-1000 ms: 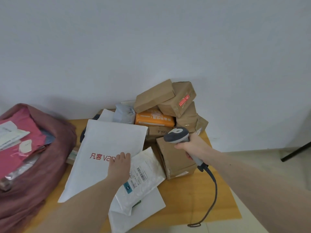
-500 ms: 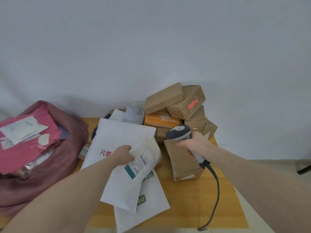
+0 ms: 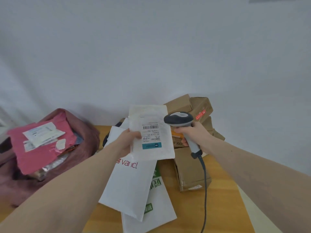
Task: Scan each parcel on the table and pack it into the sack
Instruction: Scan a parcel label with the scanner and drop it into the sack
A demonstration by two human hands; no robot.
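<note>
A: which step rn?
B: scanning imo. Left hand [image 3: 128, 140] pinches flat white padded mailer [image 3: 151, 132] above the bench [image 3: 223, 195], barcode up; right hand [image 3: 193, 133] grips grey corded scanner [image 3: 179, 119] beside it.
A: next?
B: prob aim, trigger, then maroon fabric sack [image 3: 84, 132] on the left.

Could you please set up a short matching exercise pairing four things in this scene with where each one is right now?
Things:
1. small white mailer
2. barcode scanner
3. pink parcel
4. Vancl mailer

Places:
A. flat on the table
B. gripped by the right hand
C. in the sack
D. held up by the left hand

Pairs: 1-D, 2-B, 3-C, 4-A
</note>
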